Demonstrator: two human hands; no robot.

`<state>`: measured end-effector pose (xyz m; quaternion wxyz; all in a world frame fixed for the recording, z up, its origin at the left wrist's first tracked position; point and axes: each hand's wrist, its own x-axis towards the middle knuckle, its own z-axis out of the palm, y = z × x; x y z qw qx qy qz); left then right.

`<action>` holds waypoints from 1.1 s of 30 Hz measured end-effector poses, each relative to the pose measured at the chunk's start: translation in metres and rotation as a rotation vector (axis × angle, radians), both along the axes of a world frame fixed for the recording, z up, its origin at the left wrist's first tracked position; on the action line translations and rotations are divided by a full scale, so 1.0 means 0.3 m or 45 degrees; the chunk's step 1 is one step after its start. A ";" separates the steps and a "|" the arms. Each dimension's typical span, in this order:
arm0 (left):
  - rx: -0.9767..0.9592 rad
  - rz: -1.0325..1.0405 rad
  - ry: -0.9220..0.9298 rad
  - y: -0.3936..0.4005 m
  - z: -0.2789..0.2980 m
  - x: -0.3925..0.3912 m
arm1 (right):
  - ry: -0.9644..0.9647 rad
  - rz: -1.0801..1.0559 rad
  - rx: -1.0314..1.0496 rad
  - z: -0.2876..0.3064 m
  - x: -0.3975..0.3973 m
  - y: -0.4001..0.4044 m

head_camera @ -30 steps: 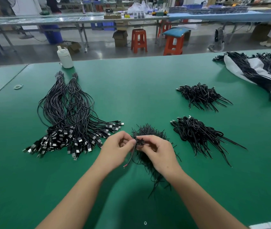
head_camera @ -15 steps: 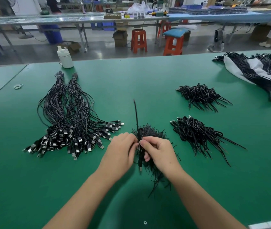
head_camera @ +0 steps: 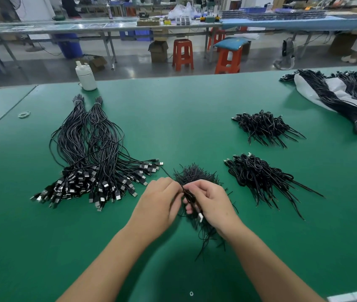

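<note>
Your right hand [head_camera: 211, 202] had its fingers curled round the folded USB cable [head_camera: 191, 198], holding it just above the pile of twist ties [head_camera: 195, 174] on the green table [head_camera: 195, 118]. The cable's long axis ran from your fingertips down toward you, with its silver plug [head_camera: 200, 217] lowest, by your right palm. At the cable's upper end, your left hand [head_camera: 159, 200] pinched a thin black strand [head_camera: 167, 174], probably a tie, which led away up and to the left. Any wrap would turn on that upper end, where both hands met. The left hand was nearer the strand. The loose USB cables [head_camera: 92, 162] lay well to the left.
</note>
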<state>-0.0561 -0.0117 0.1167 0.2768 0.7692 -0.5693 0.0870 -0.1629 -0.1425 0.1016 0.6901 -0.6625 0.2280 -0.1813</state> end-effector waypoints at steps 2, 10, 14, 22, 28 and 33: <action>-0.036 0.066 0.162 -0.001 0.003 0.000 | -0.019 0.055 0.074 0.001 -0.006 0.003; -0.113 0.109 0.453 -0.008 0.007 -0.003 | -0.080 0.074 0.191 0.008 -0.019 0.002; -0.154 0.094 0.401 -0.012 0.005 -0.008 | 0.026 -0.033 -0.074 0.007 -0.021 -0.005; -0.092 -0.119 -0.268 -0.019 -0.025 0.020 | 0.127 0.142 -0.075 0.022 -0.027 -0.021; -0.196 -0.191 -0.419 -0.037 -0.080 0.029 | 0.252 0.249 0.055 0.027 -0.026 -0.049; -0.245 0.048 -0.164 -0.058 -0.168 0.081 | 0.574 0.089 -0.526 0.058 0.008 -0.152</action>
